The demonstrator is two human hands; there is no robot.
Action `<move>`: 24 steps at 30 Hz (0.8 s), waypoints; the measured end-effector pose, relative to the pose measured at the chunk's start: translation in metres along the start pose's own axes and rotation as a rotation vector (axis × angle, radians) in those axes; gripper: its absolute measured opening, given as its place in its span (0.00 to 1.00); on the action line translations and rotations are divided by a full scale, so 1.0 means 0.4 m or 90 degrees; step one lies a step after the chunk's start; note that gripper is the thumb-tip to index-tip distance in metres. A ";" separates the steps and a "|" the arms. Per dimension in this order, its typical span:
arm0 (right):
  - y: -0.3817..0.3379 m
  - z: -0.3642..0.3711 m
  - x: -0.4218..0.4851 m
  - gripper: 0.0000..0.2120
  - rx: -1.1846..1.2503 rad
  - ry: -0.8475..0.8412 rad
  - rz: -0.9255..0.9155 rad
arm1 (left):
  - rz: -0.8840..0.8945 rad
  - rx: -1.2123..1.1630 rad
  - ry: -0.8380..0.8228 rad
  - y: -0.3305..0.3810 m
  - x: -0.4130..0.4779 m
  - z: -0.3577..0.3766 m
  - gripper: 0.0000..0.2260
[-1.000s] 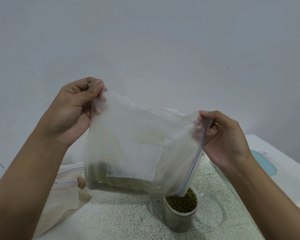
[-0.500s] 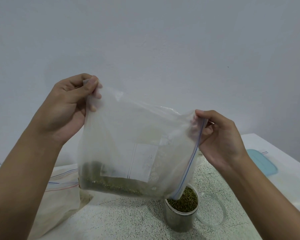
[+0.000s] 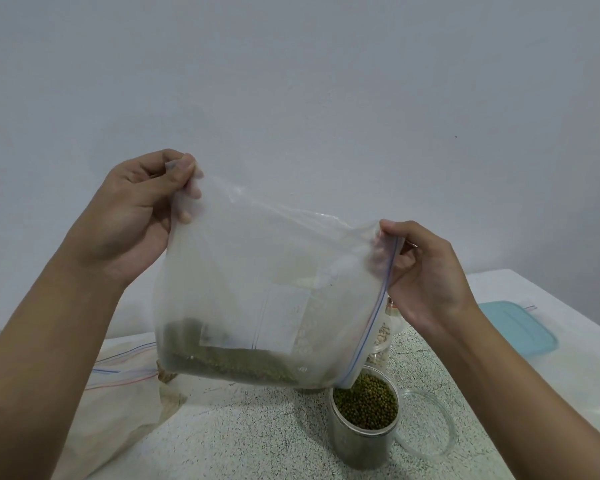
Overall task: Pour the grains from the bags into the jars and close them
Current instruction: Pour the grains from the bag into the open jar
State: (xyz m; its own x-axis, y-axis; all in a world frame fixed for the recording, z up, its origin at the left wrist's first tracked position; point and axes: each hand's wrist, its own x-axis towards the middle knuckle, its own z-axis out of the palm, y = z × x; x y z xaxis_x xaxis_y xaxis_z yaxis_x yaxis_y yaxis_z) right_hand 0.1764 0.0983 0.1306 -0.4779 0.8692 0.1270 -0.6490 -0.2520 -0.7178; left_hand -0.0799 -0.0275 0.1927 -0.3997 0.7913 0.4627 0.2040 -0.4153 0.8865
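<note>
I hold a clear zip bag (image 3: 257, 271) in the air, tipped so its zip edge points down to the right. My left hand (image 3: 136, 216) pinches its upper left corner. My right hand (image 3: 426, 271) pinches the top of the zip edge. Green grains (image 3: 229, 363) lie along the bag's bottom fold. The bag's lower right corner hangs just over an open clear jar (image 3: 362, 434) filled nearly to the rim with green grains (image 3: 364, 403). A clear round lid (image 3: 426, 424) lies on the speckled counter (image 3: 239, 438) right of the jar.
Another zip bag (image 3: 118, 382) lies flat on the counter at the left. Behind the held bag stands a second jar (image 3: 383, 341) with pale grains. A light blue lid (image 3: 516, 323) rests on the white surface at the right. A bare wall is behind.
The bag and both hands shifted slightly left and a bit higher; the grip on both corners is unchanged. The grains still lie along the bag's bottom.
</note>
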 end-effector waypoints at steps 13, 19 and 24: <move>0.005 0.003 -0.006 0.05 -0.098 -0.023 -0.034 | -0.017 -0.040 0.027 -0.054 -0.027 -0.046 0.14; 0.013 0.017 -0.012 0.08 -0.141 -0.053 -0.051 | -0.068 -0.098 0.060 -0.117 -0.068 -0.082 0.11; 0.035 0.038 -0.013 0.07 -0.165 -0.075 -0.045 | -0.124 -0.148 0.081 -0.170 -0.095 -0.106 0.11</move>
State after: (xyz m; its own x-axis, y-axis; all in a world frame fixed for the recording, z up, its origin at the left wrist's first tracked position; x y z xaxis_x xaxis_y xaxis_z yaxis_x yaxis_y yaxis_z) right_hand 0.1610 0.0837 0.1302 -0.5123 0.8212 0.2512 -0.5174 -0.0617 -0.8535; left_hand -0.1164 -0.0481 0.1147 -0.5222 0.8101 0.2666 -0.0909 -0.3637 0.9271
